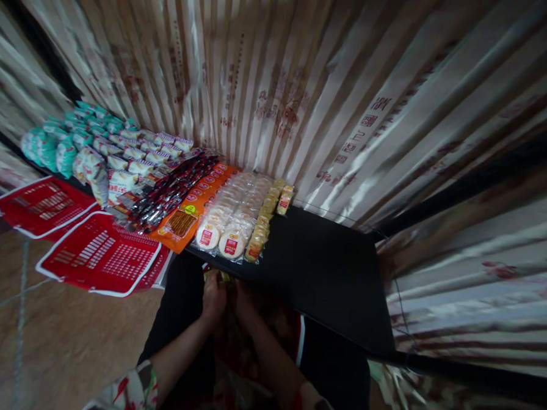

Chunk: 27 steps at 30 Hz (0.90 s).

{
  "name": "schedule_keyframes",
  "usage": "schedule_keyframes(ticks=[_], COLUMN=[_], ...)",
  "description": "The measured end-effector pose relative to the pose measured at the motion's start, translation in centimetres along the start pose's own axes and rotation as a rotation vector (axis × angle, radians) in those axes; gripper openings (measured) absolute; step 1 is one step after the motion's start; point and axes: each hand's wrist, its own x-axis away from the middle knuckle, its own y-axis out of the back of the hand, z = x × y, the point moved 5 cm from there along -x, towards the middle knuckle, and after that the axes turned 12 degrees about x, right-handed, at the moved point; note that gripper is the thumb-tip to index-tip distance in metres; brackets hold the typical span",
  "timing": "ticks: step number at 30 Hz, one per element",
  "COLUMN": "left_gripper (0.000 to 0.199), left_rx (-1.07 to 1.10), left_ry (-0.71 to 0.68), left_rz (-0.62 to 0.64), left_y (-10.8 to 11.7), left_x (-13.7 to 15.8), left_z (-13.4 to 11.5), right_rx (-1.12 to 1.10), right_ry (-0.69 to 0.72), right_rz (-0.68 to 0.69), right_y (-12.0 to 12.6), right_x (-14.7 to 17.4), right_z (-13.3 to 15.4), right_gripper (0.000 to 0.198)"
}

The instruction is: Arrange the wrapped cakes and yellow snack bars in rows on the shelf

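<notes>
- Handling a small yellow pack (225,277), the person sits at the black table (329,269); pack at lower center of frame, below the table's near edge.
- Left hand (214,297): fingers curled, apparently clamped on the pack. Right hand (242,300): just beside; too dark to tell whether it grips.
- Done, left to center of frame: teal packs (66,156), white packs (123,182), dark packs (173,190), orange bags (179,223), round packs (232,242), all in close rows.
- Yellow row (259,236): one line formed; single pack (285,201) beside its far end, perhaps a second line begun.
- Left, by judgement: the rest of that second line; setting-out looks well along. Pack in hand not yet placed.
</notes>
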Motion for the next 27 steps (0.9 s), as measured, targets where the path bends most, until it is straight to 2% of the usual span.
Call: schedule_keyframes(ticks=[4,6,9,13,18,22,27], left_gripper=[0.046,0.046,0.046,0.042,0.045,0.046,0.04], left_rx=[-0.055,-0.063,-0.051,-0.066,-0.033,0.07,0.171], left_ry=[0.084,0.104,0.021,-0.086,-0.081,-0.063,-0.058], left_rz=[0.083,0.078,0.036,0.018,0.062,0.109,0.188], left_y=[-1.1,-1.3,-1.2,-0.9,-0.4,-0.2,-0.4], left_x=[-1.2,-0.9,0.0,1.9,4.6,6.4,8.1], left_z=[0.1,0.4,0.2,-0.5,-0.6,-0.8,-2.2], right_rx=[-0.113,-0.129,-0.107,-0.073,-0.02,0.044,0.151], right_ry=[0.001,-0.033,-0.077,-0.021,-0.03,-0.017,0.027], right_rz=[0.024,0.006,-0.027,-0.097,-0.09,-0.118,-0.186], right_y=[-1.1,-1.3,-1.0,0.3,1.9,4.0,6.6], right_x=[-1.1,-1.0,-0.1,1.9,4.8,6.7,7.8], right_z=[-0.6,-1.0,-1.3,-0.5,0.0,0.8,1.9], right_gripper=[0.029,0.032,0.034,0.041,0.048,0.042,0.026])
